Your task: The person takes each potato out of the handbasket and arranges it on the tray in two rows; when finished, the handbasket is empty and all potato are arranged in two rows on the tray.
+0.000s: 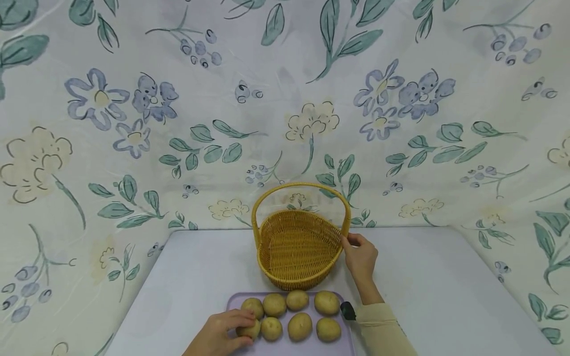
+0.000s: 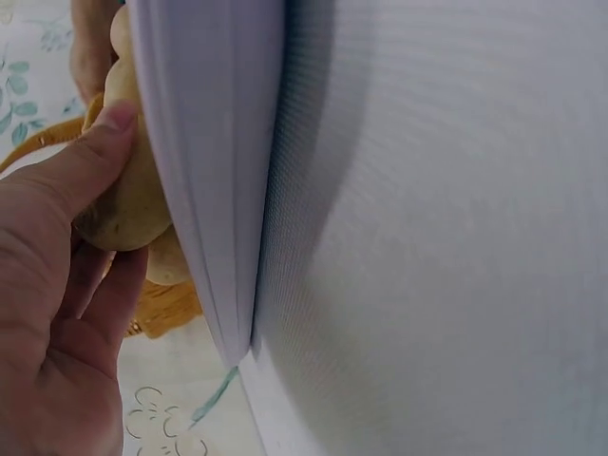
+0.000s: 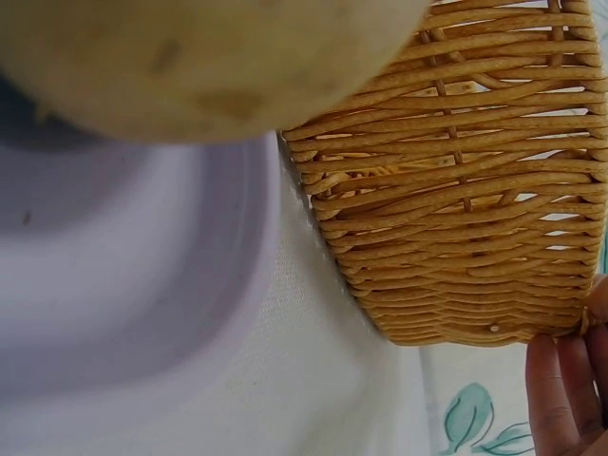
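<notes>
My left hand (image 1: pixel 220 332) holds the front-left potato (image 1: pixel 248 330) on the lilac tray (image 1: pixel 285 349). In the left wrist view, thumb and fingers pinch that potato (image 2: pixel 138 195) just above the tray's edge; whether it is lifted I cannot tell. Several other potatoes (image 1: pixel 300 327) lie in two rows. Behind the tray stands a yellow-brown wicker basket (image 1: pixel 298 249) with an arched handle, no contents visible inside. My right hand (image 1: pixel 361 257) grips the basket's right rim, near the foot of the handle. The right wrist view shows fingers (image 3: pixel 546 389) against the wicker.
A white table (image 1: pixel 418 287) carries the tray and basket. Behind and beside it hangs a flower-patterned cloth (image 1: pixel 285 109). A small black object (image 1: pixel 348 311) sits at the right cuff, beside the tray's right edge.
</notes>
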